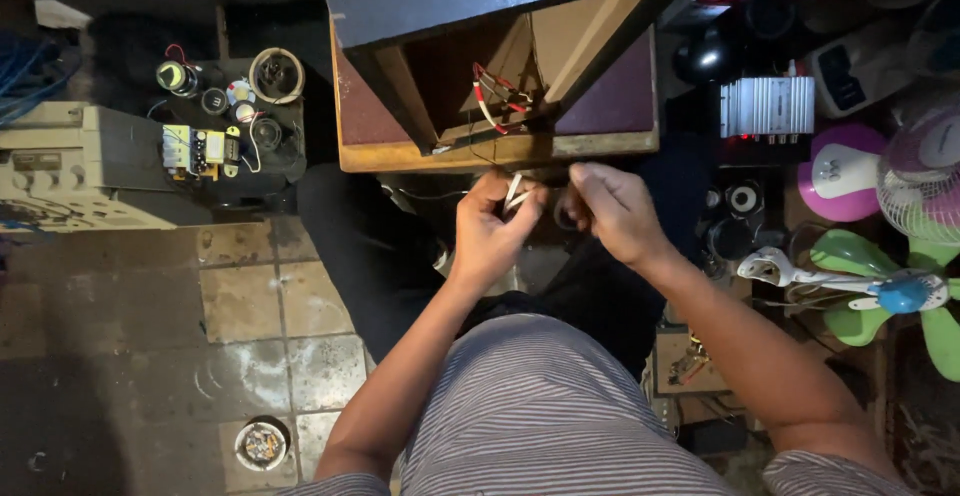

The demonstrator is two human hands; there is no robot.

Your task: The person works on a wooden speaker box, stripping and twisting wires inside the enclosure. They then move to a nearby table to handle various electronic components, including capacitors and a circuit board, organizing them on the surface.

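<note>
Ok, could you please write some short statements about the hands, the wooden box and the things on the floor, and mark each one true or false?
1. The left hand pinches a thin white wire. True.
2. The right hand rests flat on the floor. False: it is raised beside the left hand, in front of the open wooden box.
3. Red wires show inside the box. True.
4. The green fan blades lie to the person's left. False: they lie to the right.
5. A small round tray sits on the tiled floor at lower left. True.
</note>
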